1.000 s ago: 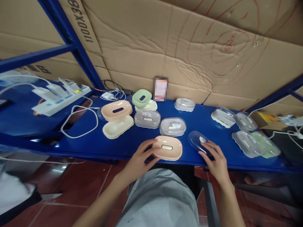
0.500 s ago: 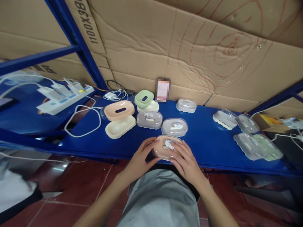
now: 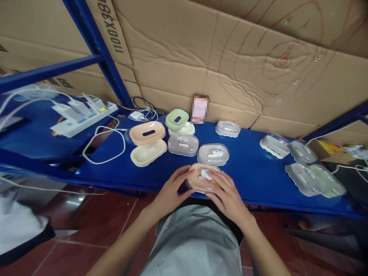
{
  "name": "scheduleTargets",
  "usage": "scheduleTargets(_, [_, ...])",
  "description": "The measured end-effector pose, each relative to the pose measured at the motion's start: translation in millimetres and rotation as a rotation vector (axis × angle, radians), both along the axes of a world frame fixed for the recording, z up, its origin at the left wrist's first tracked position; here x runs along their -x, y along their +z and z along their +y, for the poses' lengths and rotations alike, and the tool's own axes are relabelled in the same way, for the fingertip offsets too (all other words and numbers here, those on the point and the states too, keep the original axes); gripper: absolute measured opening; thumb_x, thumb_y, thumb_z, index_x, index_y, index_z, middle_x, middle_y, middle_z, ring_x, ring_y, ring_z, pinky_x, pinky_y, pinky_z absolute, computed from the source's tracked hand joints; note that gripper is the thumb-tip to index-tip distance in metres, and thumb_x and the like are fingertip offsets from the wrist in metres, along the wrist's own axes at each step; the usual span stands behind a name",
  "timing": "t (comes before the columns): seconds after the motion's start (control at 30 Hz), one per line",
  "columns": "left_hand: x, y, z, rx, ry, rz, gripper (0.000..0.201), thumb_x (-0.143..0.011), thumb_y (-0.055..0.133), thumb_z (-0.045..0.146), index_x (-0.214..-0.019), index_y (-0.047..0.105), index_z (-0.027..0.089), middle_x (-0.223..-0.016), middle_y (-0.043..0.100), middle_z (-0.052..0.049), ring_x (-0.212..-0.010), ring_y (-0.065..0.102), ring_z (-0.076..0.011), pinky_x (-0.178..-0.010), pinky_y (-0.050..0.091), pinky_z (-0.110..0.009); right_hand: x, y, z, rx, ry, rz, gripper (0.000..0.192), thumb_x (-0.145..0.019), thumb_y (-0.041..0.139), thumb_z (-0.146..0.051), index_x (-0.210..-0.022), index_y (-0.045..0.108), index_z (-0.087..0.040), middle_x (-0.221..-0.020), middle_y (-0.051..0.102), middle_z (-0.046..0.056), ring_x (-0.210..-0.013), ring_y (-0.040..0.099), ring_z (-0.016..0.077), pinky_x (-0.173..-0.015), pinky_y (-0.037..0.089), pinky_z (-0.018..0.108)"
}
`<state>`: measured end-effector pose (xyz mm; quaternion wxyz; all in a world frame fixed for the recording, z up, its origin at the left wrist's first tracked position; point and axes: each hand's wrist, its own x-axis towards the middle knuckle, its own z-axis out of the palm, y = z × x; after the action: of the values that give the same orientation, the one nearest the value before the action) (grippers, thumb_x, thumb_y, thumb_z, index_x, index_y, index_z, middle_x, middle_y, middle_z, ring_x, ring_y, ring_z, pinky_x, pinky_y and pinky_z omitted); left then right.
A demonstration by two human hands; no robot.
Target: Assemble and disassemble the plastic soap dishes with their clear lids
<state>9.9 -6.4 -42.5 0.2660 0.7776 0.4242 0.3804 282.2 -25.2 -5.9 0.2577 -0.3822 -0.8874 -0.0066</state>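
Cardboard (image 3: 172, 46) printed "1100X38" stood beyond the left hand (image 3: 171, 190) and right hand (image 3: 227, 194), which, half-curled, held opposite ends of a peach slotted dish (image 3: 193, 181) between them; the sticker (image 3: 206, 174) on its clear lid (image 3: 200, 166) was unreadable.

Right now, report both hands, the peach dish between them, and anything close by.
Left hand holding left end of peach dish; right hand on clear lid. Lid over dish. Lidded grey dish close behind.

Peach dish (image 3: 196, 184) partly behind the hands (image 3: 227, 194)
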Motion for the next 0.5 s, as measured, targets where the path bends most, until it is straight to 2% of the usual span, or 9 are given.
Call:
scheduleTargets(0.17, [4.4,9.5,-2.4,-0.077,0.034,0.089,0.061,-0.104,0.068,0.032,-0.161,0.046,0.036,-0.164,0.051,-0.011,-0.150,0.056,-0.0282,-0.122,0.051,-0.047,-3.0,-3.2,0.1,-0.042,-0.031,-0.046,0.051,-0.108,0.062,-0.030,-0.158,0.054,-0.027,-0.158,0.062,0.010,-0.151,0.053,0.0273,-0.126,0.044,0.054])
scheduleTargets(0.23, [15.6,15.3,0.6,-0.190,0.160,0.155,0.057,-0.106,0.065,0.033,-0.160,0.047,0.035,-0.163,0.052,-0.012,-0.149,0.055,-0.0301,-0.122,0.050,-0.050,-9.1,-4.9,0.7,-0.060,-0.089,-0.032,0.053,-0.107,0.063,-0.030,-0.159,0.053,-0.029,-0.156,0.064,0.009,-0.149,0.056,0.0278,-0.124,0.045,0.053])
scheduleTargets(0.3, [32.2,18.8,6.1,-0.294,0.365,0.261,0.053,-0.107,0.063,0.035,-0.158,0.050,0.032,-0.161,0.053,-0.015,-0.148,0.054,-0.0352,-0.120,0.049,-0.056,-16.7,-7.1,2.0,-0.091,-0.186,-0.008,0.055,-0.107,0.064,-0.030,-0.160,0.052,-0.031,-0.154,0.065,0.010,-0.145,0.059,0.0293,-0.120,0.047,0.053])
scheduleTargets(0.37, [50.4,18.2,11.6,-0.326,0.553,0.390,0.051,-0.106,0.062,0.039,-0.156,0.052,0.027,-0.158,0.055,-0.019,-0.146,0.055,-0.0421,-0.115,0.049,-0.062,-24.6,-9.6,4.1,-0.117,-0.291,0.005,0.056,-0.107,0.063,-0.030,-0.161,0.051,-0.032,-0.154,0.065,0.011,-0.143,0.060,0.0311,-0.117,0.049,0.053])
scheduleTargets(0.43, [65.9,14.1,13.9,-0.310,0.634,0.490,0.049,-0.107,0.058,0.042,-0.152,0.054,0.023,-0.152,0.060,-0.021,-0.141,0.057,-0.0451,-0.110,0.051,-0.062,-32.9,-12.0,7.3,-0.128,-0.372,-0.001,0.055,-0.107,0.062,-0.030,-0.161,0.050,-0.031,-0.155,0.064,0.012,-0.142,0.061,0.0321,-0.115,0.048,0.054])
scheduleTargets(0.5, [76.1,9.6,11.5,-0.299,0.623,0.527,0.043,-0.109,0.054,0.042,-0.146,0.057,0.021,-0.140,0.067,-0.020,-0.132,0.063,-0.0427,-0.106,0.053,-0.058,-43.3,-14.0,12.0,-0.134,-0.429,-0.022,0.053,-0.108,0.060,-0.029,-0.160,0.051,-0.030,-0.155,0.064,0.012,-0.143,0.061,0.0323,-0.118,0.044,0.055])
